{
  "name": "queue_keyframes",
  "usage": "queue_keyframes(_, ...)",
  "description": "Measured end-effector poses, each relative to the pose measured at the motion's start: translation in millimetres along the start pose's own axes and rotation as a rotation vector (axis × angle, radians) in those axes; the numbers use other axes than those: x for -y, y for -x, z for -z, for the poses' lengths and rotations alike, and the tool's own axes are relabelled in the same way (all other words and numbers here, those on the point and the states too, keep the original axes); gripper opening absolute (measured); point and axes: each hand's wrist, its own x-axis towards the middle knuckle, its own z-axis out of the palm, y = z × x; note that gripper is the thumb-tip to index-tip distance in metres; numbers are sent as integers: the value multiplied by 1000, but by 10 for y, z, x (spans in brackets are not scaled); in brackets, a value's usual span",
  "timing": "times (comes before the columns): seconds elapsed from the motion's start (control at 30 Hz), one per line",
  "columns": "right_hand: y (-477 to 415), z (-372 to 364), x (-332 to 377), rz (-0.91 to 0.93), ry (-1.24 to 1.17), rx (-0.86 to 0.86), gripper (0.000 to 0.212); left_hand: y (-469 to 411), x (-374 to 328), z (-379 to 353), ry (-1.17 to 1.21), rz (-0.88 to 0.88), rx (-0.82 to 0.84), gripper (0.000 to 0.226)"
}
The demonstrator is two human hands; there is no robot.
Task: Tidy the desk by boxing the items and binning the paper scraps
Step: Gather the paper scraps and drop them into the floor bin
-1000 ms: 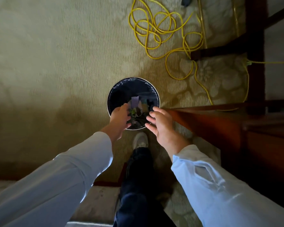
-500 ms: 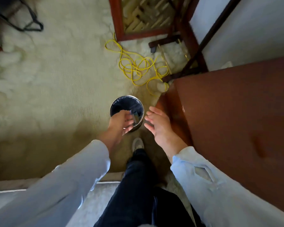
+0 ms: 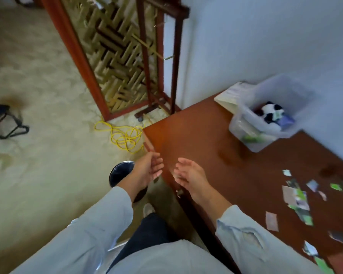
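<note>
My left hand (image 3: pixel 149 170) hangs over the near side of the round black-lined bin (image 3: pixel 119 174) on the carpet, fingers loosely curled and holding nothing. Just to its right, my right hand (image 3: pixel 188 176) is above the corner of the brown desk (image 3: pixel 196 139), palm turned inward, fingers relaxed and empty. Several torn paper scraps (image 3: pixel 297 198) lie scattered on the desk at the right. A clear plastic box (image 3: pixel 265 115) stands at the desk's far side against the wall, with a black-and-white plush toy (image 3: pixel 270 112) and other items inside.
A coiled yellow cable (image 3: pixel 123 137) lies on the carpet beyond the bin. A wooden lattice screen (image 3: pixel 115 56) stands behind it. A white booklet (image 3: pixel 232 95) sits beside the box. A black chair base (image 3: pixel 2 123) is at the far left.
The view has swung up from the bin to the desk. Both hands have lifted away from the bin's mouth and moved right; the scraps seen falling earlier are gone from the hands.
</note>
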Motion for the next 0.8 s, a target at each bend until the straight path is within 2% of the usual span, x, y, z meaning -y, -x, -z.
queue_keyframes(0.13, 218, 444, 102, 75, -19, -62, 24, 228, 73, -453, -131, -12, 112, 15)
queue_keyframes(0.4, 472, 1183, 82, 111, -213, -342, 22, 482, 317, -1244, -442, 31, 301, 14)
queue_keyframes(0.63, 610, 1648, -153, 107, -352, -709, 21, 418, 671, -1790, -722, 92, 482, 7)
queue_keyframes(0.8, 835, 1845, -331, 83, -398, -884, 14, 448, 970, -2059, -963, 76, 689, 10)
